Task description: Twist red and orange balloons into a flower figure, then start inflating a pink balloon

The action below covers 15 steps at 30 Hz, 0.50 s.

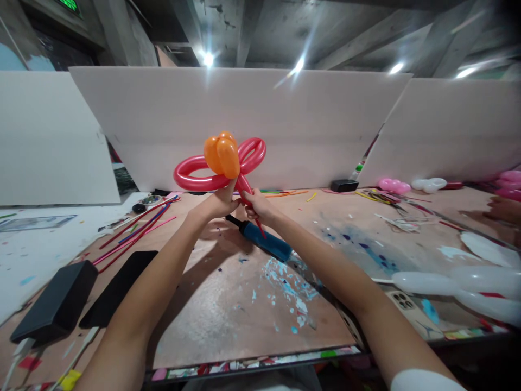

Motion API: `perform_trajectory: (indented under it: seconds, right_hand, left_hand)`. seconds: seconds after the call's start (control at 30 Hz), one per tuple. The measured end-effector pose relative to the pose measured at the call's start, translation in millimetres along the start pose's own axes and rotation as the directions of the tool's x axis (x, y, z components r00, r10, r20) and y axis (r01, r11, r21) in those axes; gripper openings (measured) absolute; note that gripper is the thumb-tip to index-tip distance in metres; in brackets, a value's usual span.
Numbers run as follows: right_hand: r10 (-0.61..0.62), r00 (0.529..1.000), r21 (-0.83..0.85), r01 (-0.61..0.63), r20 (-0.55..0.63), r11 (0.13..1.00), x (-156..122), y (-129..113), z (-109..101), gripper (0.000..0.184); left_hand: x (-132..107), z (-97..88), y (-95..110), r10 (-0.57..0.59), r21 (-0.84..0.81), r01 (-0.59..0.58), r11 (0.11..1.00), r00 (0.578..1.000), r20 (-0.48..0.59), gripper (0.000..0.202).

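Note:
A pink-red twisting balloon (253, 158), bent into a loop on either side, is held up above the table. An orange balloon (228, 155), twisted into several bubbles, sits at its middle. My left hand (222, 202) is closed around the joint just under the orange bubbles, its thumb pointing up. Gripping the red stem below the joint is my right hand (260, 207), and the thin tail of the stem hangs beneath its fingers. Under both hands a blue hand pump (266, 241) with a black nozzle lies on the table.
Uninflated balloons (138, 231), a black box (55, 301) and a black phone (120, 288) lie left. White balloons (476, 288), another phone (411, 312) and scissors (391, 202) lie right. White boards (244, 108) stand behind. Another person's hand (504, 212) shows at far right.

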State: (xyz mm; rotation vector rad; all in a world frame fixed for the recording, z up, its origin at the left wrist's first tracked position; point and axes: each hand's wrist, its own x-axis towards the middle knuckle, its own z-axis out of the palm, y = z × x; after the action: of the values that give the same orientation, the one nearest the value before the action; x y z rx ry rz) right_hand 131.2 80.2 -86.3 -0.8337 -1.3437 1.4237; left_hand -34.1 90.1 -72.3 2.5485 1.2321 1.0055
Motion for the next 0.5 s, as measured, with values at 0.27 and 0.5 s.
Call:
perform_trajectory:
  seconds: [0.27,0.5]
  right_hand:
    - [0.088,0.995,0.006,-0.088,0.037,0.996,6.7,1.7,-1.5,0.038]
    - [0.098,0.984,-0.068,-0.089,0.150,0.994,24.6,-6.4,-17.9,0.038]
  left_hand:
    - [-1.9,9.4,-9.0,0.099,0.258,-0.092,0.962,0.995,-0.014,0.062]
    - [7.4,24.3,-4.1,0.018,0.452,-0.017,0.892,1.000,0.001,0.063]
